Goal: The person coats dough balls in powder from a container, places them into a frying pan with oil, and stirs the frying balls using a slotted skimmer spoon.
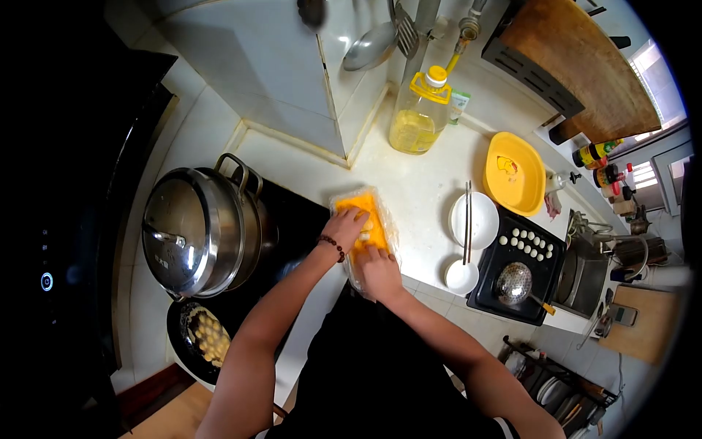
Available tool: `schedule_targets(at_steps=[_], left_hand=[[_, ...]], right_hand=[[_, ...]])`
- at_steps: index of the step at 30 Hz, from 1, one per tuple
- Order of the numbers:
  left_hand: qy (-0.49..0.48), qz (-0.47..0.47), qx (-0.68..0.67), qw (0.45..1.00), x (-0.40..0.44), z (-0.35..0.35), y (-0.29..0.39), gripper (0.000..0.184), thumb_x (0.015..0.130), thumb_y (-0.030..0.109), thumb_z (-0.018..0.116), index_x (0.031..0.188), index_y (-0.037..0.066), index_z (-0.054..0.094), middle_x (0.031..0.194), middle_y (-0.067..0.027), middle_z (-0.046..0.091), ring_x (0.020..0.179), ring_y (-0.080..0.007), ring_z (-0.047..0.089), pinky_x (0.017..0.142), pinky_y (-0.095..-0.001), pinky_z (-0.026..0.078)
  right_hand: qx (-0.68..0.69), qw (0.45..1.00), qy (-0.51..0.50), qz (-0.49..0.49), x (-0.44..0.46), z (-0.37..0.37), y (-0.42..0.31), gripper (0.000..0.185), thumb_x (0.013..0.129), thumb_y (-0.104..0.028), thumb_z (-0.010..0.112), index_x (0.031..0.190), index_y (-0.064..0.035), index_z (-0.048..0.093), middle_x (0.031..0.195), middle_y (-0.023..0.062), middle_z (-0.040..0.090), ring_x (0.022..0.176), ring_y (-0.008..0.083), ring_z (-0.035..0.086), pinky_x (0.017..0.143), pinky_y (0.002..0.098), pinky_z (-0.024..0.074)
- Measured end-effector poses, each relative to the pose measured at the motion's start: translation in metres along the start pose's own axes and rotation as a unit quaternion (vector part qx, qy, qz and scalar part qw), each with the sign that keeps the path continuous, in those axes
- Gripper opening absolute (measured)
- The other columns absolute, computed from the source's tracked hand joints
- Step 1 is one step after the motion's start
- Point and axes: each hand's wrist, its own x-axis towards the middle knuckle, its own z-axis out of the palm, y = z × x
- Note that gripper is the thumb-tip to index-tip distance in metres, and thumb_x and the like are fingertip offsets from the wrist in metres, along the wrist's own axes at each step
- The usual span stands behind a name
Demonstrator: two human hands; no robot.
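Note:
A flat orange piece [374,234] lies at the counter's front edge, with crinkled clear plastic [389,214] around it. My left hand [346,227], with a beaded bracelet at the wrist, reaches over its left side with fingers bent. My right hand [379,272] rests on its near end, fingers curled on the surface. Small pale lumps [365,235] show between the two hands, close to the left fingertips. What kind they are is too small to tell, and my fingers partly hide them.
Left stand a lidded steel pot [194,230] and a frying pan [175,329] with yellowish balls. An oil bottle [417,128] is behind. Rightward are white bowls [482,223] with chopsticks [467,219], a yellow basin [530,197], and a black tray [482,293] holding white balls and a skimmer [513,284].

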Motion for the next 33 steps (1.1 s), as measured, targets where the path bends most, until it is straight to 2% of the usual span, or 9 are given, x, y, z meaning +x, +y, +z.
schedule_targets(at_steps=[6, 10, 12, 15, 18, 22, 24, 27, 33], left_hand=[[-0.05, -0.031, 0.072, 0.996, 0.015, 0.003, -0.012, 0.027, 0.087, 0.011, 0.068, 0.113, 0.006, 0.065, 0.119, -0.0154, 0.063, 0.115, -0.0353, 0.061, 0.103, -0.0442, 0.047], [-0.014, -0.013, 0.073, 0.997, 0.017, 0.005, -0.024, 0.023, 0.086, 0.01, 0.069, 0.108, 0.006, 0.065, 0.119, -0.0164, 0.063, 0.115, -0.0354, 0.062, 0.103, -0.0449, 0.047], [-0.102, -0.02, 0.011, 0.995, 0.015, -0.008, -0.014, 0.025, 0.085, 0.009, 0.069, 0.109, 0.006, 0.067, 0.119, -0.0165, 0.063, 0.114, -0.0356, 0.062, 0.102, -0.0447, 0.048], [-0.108, 0.079, 0.072, 0.988, 0.005, -0.001, -0.018, 0.033, 0.085, 0.008, 0.069, 0.118, 0.006, 0.066, 0.122, -0.0171, 0.062, 0.114, -0.0362, 0.062, 0.102, -0.0436, 0.05], [-0.182, 0.026, 0.06, 0.981, 0.016, 0.001, -0.019, 0.04, 0.085, 0.008, 0.069, 0.125, 0.006, 0.065, 0.127, -0.0162, 0.06, 0.119, -0.0354, 0.06, 0.103, -0.0424, 0.049], [-0.043, -0.034, -0.001, 0.999, 0.017, 0.009, -0.018, 0.041, 0.084, 0.006, 0.069, 0.125, 0.007, 0.065, 0.129, -0.015, 0.059, 0.121, -0.0348, 0.059, 0.103, -0.0421, 0.05], [0.018, 0.081, 0.098, 0.992, 0.014, 0.005, -0.022, 0.039, 0.084, 0.006, 0.069, 0.123, 0.006, 0.065, 0.127, -0.014, 0.06, 0.118, -0.0353, 0.06, 0.099, -0.0429, 0.052], [-0.122, 0.074, 0.069, 0.987, 0.017, 0.004, -0.021, 0.038, 0.083, 0.005, 0.068, 0.12, 0.005, 0.064, 0.125, -0.0144, 0.06, 0.114, -0.0358, 0.062, 0.098, -0.0434, 0.052], [-0.128, -0.006, 0.033, 0.991, 0.024, -0.009, -0.012, 0.028, 0.083, 0.006, 0.067, 0.112, 0.006, 0.065, 0.116, -0.0152, 0.064, 0.114, -0.0342, 0.062, 0.099, -0.0429, 0.051]], right_hand=[[-0.039, 0.967, 0.248, -0.035, 0.048, 0.039, 0.019, 0.049, 0.092, -0.014, 0.059, 0.138, 0.0023, 0.052, 0.155, 0.0333, 0.038, 0.137, 0.0478, 0.048, 0.107, 0.0512, 0.047], [-0.042, 0.989, 0.144, -0.012, 0.042, 0.026, 0.016, 0.054, 0.093, -0.014, 0.059, 0.143, 0.0042, 0.05, 0.155, 0.035, 0.037, 0.139, 0.0484, 0.045, 0.112, 0.05, 0.0433], [0.008, 0.998, -0.047, 0.036, 0.025, -0.016, 0.0, 0.052, 0.091, -0.02, 0.061, 0.137, 0.0043, 0.057, 0.151, 0.0352, 0.044, 0.133, 0.0481, 0.051, 0.113, 0.0492, 0.0428], [-0.02, 0.995, 0.096, 0.012, 0.021, 0.016, 0.009, 0.042, 0.092, -0.019, 0.061, 0.128, 0.0022, 0.064, 0.15, 0.0349, 0.045, 0.126, 0.0459, 0.058, 0.109, 0.0491, 0.046], [-0.103, 0.962, 0.248, -0.049, 0.031, 0.041, 0.017, 0.033, 0.092, -0.019, 0.061, 0.117, 0.0005, 0.068, 0.15, 0.0351, 0.045, 0.12, 0.0438, 0.061, 0.102, 0.0476, 0.0504], [-0.068, 0.995, 0.07, -0.004, 0.023, 0.013, 0.008, 0.037, 0.094, -0.017, 0.057, 0.126, -0.0006, 0.066, 0.153, 0.0298, 0.044, 0.128, 0.0424, 0.056, 0.108, 0.0473, 0.0464], [-0.012, 0.999, 0.051, 0.012, 0.018, -0.011, 0.0, 0.036, 0.092, -0.015, 0.058, 0.124, -0.0016, 0.067, 0.139, 0.0241, 0.056, 0.121, 0.0382, 0.059, 0.104, 0.0454, 0.0485], [-0.095, 0.962, 0.247, -0.069, 0.04, 0.023, 0.021, 0.029, 0.088, -0.014, 0.062, 0.115, -0.0056, 0.069, 0.114, 0.0171, 0.061, 0.105, 0.0347, 0.064, 0.091, 0.0443, 0.0523], [-0.046, 0.99, 0.13, -0.031, 0.051, 0.01, 0.028, 0.034, 0.084, -0.013, 0.063, 0.117, -0.0034, 0.068, 0.115, 0.0168, 0.061, 0.107, 0.0327, 0.064, 0.093, 0.0416, 0.053]])
